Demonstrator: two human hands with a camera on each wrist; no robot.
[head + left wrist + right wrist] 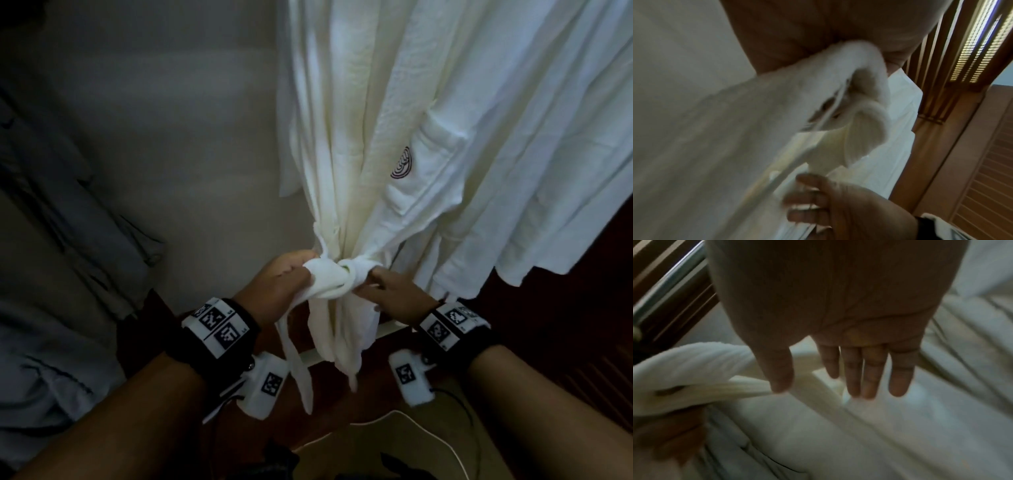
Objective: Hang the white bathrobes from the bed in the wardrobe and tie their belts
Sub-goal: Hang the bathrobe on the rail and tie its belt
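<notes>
Bathrobe (387, 144) hangs in wardrobe, belt (334, 279) knotted at waist; left hand (279, 284) grips belt end in curled fingers; right hand (388, 291) flat, fingers straight against knot side, holding nothing; likely best: brace knot, pull ends evenly, snug without bunching robe.

To the left of the knot (342, 279) I see open space in front of the pale wall (171, 137), before the grey clothes (51, 240) hanging further left. On the right, a second robe (548, 137) hangs touching the tied robe (359, 137), closing that side. Below, belt ends (301, 359) dangle over the wooden ledge (376, 377).
</notes>
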